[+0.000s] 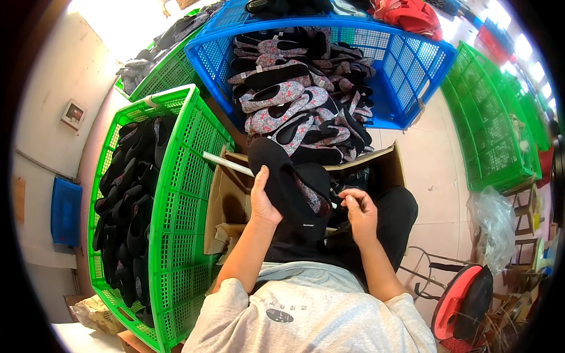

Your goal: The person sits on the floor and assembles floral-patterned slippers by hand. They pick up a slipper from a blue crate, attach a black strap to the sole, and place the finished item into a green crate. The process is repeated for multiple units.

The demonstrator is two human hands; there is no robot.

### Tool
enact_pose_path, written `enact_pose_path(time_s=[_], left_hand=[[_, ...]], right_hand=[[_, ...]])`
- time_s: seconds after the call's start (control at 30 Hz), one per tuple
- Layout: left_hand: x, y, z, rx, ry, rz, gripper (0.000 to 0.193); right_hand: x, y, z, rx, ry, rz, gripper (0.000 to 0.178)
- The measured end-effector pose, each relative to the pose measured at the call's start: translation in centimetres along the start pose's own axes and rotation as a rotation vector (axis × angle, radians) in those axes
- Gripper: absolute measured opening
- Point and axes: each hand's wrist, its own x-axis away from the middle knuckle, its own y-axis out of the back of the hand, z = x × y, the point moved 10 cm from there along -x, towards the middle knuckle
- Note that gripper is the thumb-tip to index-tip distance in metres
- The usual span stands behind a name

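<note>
My left hand (265,199) is wrapped round the side of a black slipper (281,176) with a patterned lining, thumb on top. The slipper is tilted over my lap. A white rod (228,163) sticks out to its left, and the slipper hides the rod's middle. To the right of the slipper, my right hand (359,213) has its thumb and fingers pinched together; what they hold, if anything, is too small to make out. An open cardboard box (231,197) stands just beyond my hands, with dark things inside it.
At my left, a green crate (183,176) holds many black slippers. Ahead, a blue crate (395,112) lies with floral slippers (276,97) heaped in it. More green crates (482,117) stand at the right. Nearer are a clear plastic bag (493,226) and a red-and-black seat (462,303).
</note>
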Motion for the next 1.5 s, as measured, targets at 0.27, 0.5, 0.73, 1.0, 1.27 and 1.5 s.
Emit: enact_pose_path(time_s=[0.27,0.5,0.73,1.0,1.27,1.5], left_hand=[[-0.4,2.1,-1.7,0.007,-0.149,-0.201,0.048],[0.3,-2.9,1.0,0.071,0.007,0.136,0.062],[0.4,-0.9,2.0,-0.139,-0.021,0.022,0.069],[-0.4,0.5,-1.0,-0.673,-0.454,-0.061,0.049],[4.6,-7.4,5.4,-1.778,-0.516,0.490,0.032],[3.5,-5.3,9.5,-1.959,-0.117,0.722,0.046]], right_hand=[[2.1,-2.4,-5.0,-0.228,-0.510,0.097,0.024],[5.3,-7.1,-9.0,-0.593,-0.905,0.373,0.055],[5.7,-8.5,-6.5,-0.942,-0.902,0.456,0.071],[5.3,-5.3,-10.7,-0.767,-0.837,0.241,0.061],[3.4,-2.4,-10.2,-0.527,-0.674,-0.002,0.046],[3.3,-1.4,-10.3,-0.427,-0.625,-0.031,0.048]])
